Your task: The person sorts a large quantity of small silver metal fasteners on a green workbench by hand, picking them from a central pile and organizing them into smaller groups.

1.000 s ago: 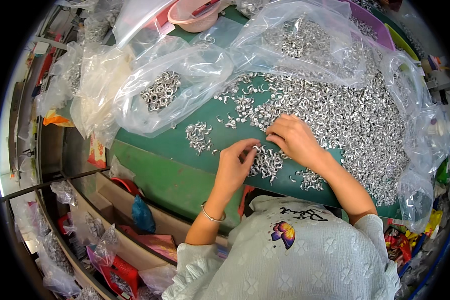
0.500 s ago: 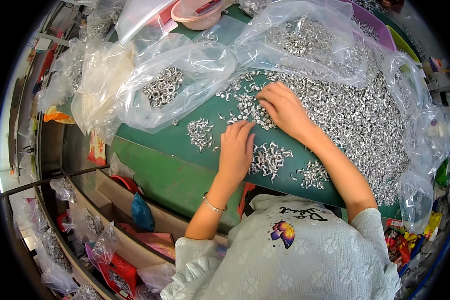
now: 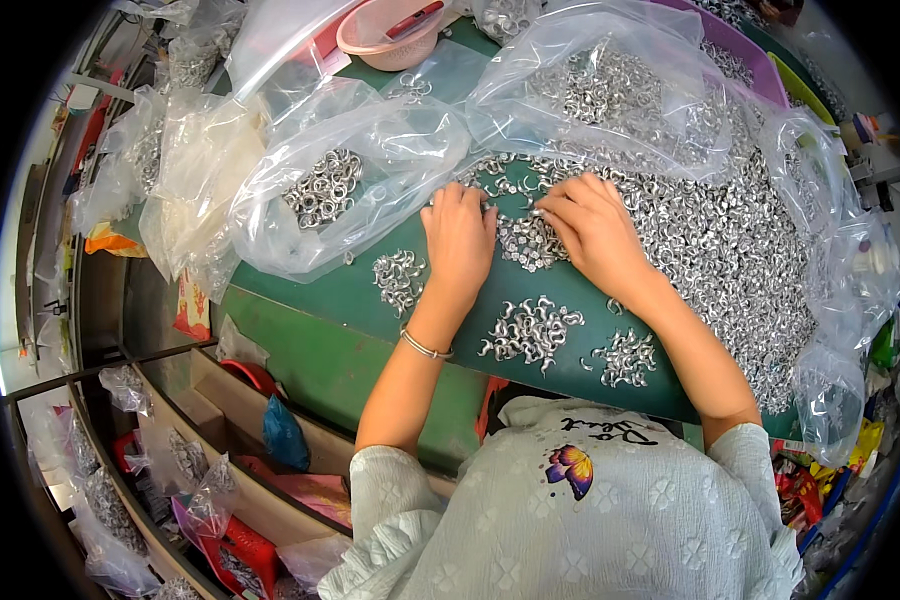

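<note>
Curved silver metal pieces (image 3: 730,270) cover much of the green table (image 3: 360,295). My left hand (image 3: 458,240) reaches over the far-left fringe of loose pieces, fingers bent and close together. Its fingertips touch down among them and whatever they hold is hidden. To its right, my right hand (image 3: 595,225) pinches a small silver metal piece at thumb and forefinger, beside a cluster of upturned pieces (image 3: 530,243). Nearer to me lie three sorted-looking heaps: a left heap (image 3: 400,283), a middle heap (image 3: 532,332) and a right heap (image 3: 626,358).
Left of my hands, an open clear plastic bag (image 3: 370,190) holds silver rings (image 3: 325,188). A larger clear bag (image 3: 610,90) drapes over the far pieces. Behind stand a pink basket (image 3: 390,45) and a purple bin (image 3: 755,65). Shelving with bags (image 3: 240,430) fills the lower left.
My left hand has moved away from me and slightly left, leaving the middle heap in full view. My right hand has shifted a little to the right and nearer.
</note>
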{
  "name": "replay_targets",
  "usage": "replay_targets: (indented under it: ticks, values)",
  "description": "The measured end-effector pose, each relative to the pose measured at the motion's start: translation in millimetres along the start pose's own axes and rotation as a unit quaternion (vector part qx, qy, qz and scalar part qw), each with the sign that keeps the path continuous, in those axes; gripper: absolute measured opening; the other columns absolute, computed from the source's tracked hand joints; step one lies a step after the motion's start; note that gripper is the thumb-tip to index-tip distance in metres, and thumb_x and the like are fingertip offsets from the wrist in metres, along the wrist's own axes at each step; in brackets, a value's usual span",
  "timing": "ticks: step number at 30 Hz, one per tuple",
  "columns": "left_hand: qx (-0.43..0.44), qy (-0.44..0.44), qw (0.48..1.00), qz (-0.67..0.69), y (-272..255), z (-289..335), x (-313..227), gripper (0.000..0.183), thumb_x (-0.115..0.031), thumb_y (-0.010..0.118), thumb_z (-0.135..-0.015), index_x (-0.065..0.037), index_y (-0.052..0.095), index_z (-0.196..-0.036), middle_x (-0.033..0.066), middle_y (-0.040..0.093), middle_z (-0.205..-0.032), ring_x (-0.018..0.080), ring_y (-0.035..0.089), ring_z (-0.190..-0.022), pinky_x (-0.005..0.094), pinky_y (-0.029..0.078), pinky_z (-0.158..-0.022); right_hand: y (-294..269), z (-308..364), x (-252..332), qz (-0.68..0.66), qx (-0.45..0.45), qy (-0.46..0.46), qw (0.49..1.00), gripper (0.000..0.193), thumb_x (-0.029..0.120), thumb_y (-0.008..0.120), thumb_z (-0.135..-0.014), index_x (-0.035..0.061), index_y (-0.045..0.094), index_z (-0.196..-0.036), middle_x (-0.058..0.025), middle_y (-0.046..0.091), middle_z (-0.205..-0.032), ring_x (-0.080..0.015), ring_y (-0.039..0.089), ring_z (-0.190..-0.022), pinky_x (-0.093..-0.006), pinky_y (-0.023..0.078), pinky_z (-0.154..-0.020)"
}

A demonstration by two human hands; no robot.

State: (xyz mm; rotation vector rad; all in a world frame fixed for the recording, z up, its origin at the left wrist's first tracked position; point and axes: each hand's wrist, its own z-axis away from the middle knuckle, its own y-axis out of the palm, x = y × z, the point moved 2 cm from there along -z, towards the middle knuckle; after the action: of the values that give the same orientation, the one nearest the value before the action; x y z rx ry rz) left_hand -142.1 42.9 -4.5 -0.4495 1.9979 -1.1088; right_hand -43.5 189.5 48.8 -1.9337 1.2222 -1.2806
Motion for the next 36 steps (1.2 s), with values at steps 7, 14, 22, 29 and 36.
replay_targets:
  ticks: [7,14,22,29,36]
  values:
    - [-0.073,0.034,0.995,0.056,-14,-2,-5,0.011,-0.004,0.066,-0.081,-0.002,0.065,-0.092,0.0107,0.065,-0.088,0.0272,0.061,-0.084,0.0375,0.042,-0.078,2,39,3,-0.04,0.173,-0.003,0.984,0.008,0.01,0.067,-0.078,0.0039,0.066,-0.082,-0.0079,0.058,-0.085,-0.0265,0.054,-0.087,-0.0384,0.042,-0.079]
    - [0.121,0.016,0.967,0.224,-37,64,-23,0.012,0.002,0.064,-0.083,0.001,0.065,-0.095,0.0145,0.064,-0.088,0.0302,0.062,-0.077,0.0342,0.049,-0.072,6,68,14,0.044,0.157,-0.027,0.986,0.009,0.007,0.065,-0.079,0.0035,0.064,-0.087,-0.008,0.055,-0.082,-0.0253,0.053,-0.084,-0.0359,0.041,-0.075]
    - [0.101,0.012,0.975,0.198,-31,93,-36,0.021,0.003,0.06,-0.083,0.001,0.063,-0.104,0.0132,0.057,-0.102,0.031,0.055,-0.095,0.0382,0.044,-0.082,8,72,23,-0.084,0.084,0.019,0.993,0.024,-0.002,0.058,-0.078,-0.0014,0.061,-0.103,-0.0133,0.056,-0.098,-0.0324,0.056,-0.094,-0.0395,0.047,-0.082]
    - [-0.002,-0.063,0.947,0.315,-52,123,-37,0.017,-0.001,0.055,-0.09,0.002,0.061,-0.105,0.013,0.062,-0.094,0.0238,0.058,-0.083,0.0325,0.045,-0.074,-13,85,23,-0.192,0.162,0.091,0.964,0.032,-0.009,0.052,-0.083,-0.0031,0.057,-0.115,-0.0158,0.053,-0.109,-0.0332,0.053,-0.104,-0.0392,0.045,-0.088]
    - [0.184,-0.43,0.574,0.673,-32,222,-32,0.035,-0.022,0.04,-0.101,0.004,0.062,-0.091,0.0136,0.063,-0.071,0.017,0.055,-0.059,0.0273,0.042,-0.056,-29,109,36,-0.186,0.106,0.203,0.955,0.034,-0.007,0.055,-0.086,-0.0029,0.054,-0.12,-0.0156,0.052,-0.116,-0.034,0.051,-0.109,-0.0382,0.043,-0.093]
